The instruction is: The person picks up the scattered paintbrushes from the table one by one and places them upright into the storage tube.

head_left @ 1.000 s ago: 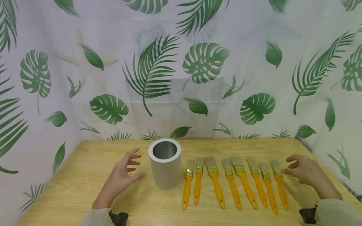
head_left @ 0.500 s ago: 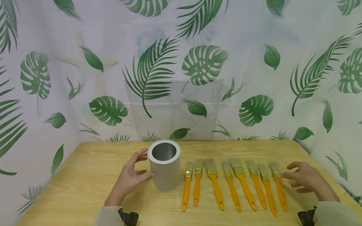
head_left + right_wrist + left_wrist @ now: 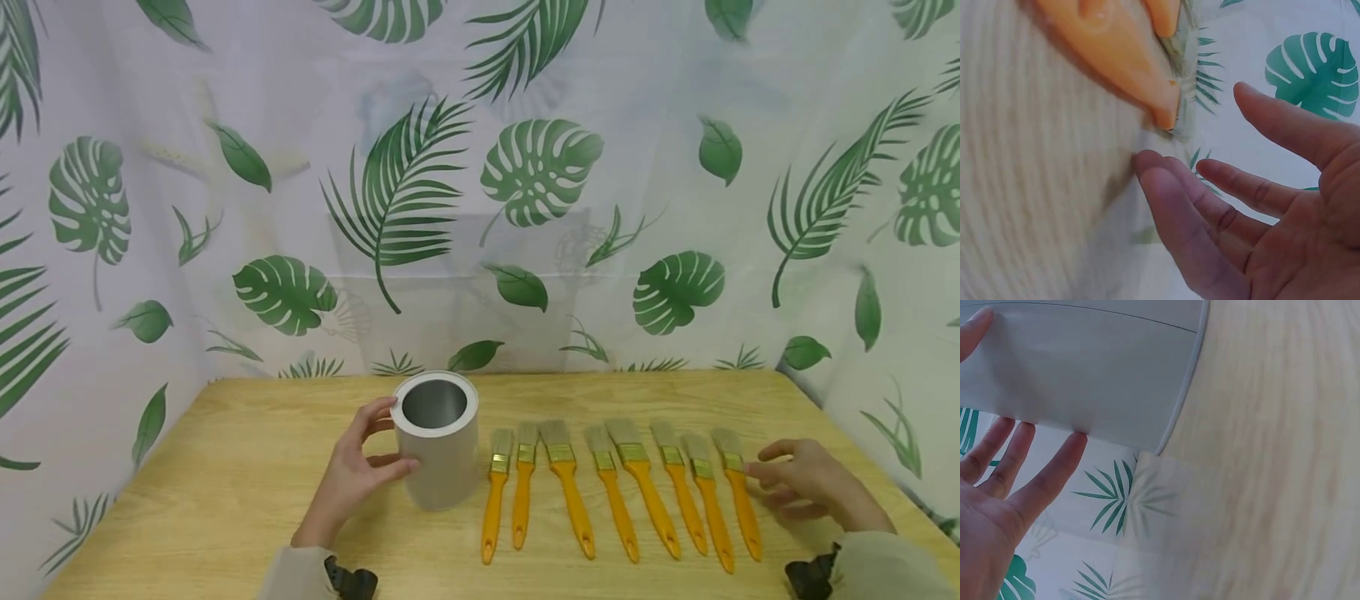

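Observation:
A white open-topped can point(image 3: 438, 467) stands upright on the wooden table, its grey metal inside showing. My left hand point(image 3: 352, 471) holds it from the left, thumb on the near side and fingertips against the far side; the left wrist view has the same fingers at the edge of its smooth wall point(image 3: 1091, 369). Right of the can lies a row of paintbrushes with orange handles, bristles pointing away. Beside the rightmost paintbrush point(image 3: 742, 504) is my right hand point(image 3: 806, 479), its fingers relaxed and apart, fingertips close to the brush's metal band. Nothing is between those fingers.
The paintbrushes lie side by side, from a narrow paintbrush point(image 3: 492, 508) next to the can to the one by my right hand. A leaf-printed curtain point(image 3: 420, 325) closes off the back and both sides of the table point(image 3: 225, 467).
My left hand has moved right to the can and taken hold of it. The right hand has shifted only slightly near the rightmost paintbrush. Can and paintbrushes stay in place.

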Motion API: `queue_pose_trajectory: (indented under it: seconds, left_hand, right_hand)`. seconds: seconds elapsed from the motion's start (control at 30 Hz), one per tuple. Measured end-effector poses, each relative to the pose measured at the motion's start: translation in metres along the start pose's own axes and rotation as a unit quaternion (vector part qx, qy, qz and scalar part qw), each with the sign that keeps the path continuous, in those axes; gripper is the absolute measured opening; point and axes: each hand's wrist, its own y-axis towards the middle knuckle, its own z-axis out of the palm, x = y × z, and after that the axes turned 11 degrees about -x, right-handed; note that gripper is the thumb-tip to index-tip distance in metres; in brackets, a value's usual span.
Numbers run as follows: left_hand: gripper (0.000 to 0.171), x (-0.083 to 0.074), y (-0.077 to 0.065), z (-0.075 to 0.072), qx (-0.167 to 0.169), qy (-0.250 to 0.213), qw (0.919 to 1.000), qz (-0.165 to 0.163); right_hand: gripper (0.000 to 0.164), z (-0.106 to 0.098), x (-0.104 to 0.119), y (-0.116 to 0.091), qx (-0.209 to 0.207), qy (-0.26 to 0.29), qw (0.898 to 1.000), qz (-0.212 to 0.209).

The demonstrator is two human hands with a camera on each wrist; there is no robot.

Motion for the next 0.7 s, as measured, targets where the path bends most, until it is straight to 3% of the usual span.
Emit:
queue_pose_trajectory:
  seconds: [0.3,0.7]
  left_hand:
    - [0.079,0.0013,-0.0012,0.0001,0.007,0.021,0.9994,-0.028]
    - [0.074,-0.0014,0.001,-0.001,0.003,0.034,0.9994,0.0]
  right_hand:
    - [0.071,0.0017,-0.0015,0.0015,0.001,0.031,0.999,0.011]
    - [0.066,0.009,-0.003,0.0045,0.002,0.034,0.999,0.004]
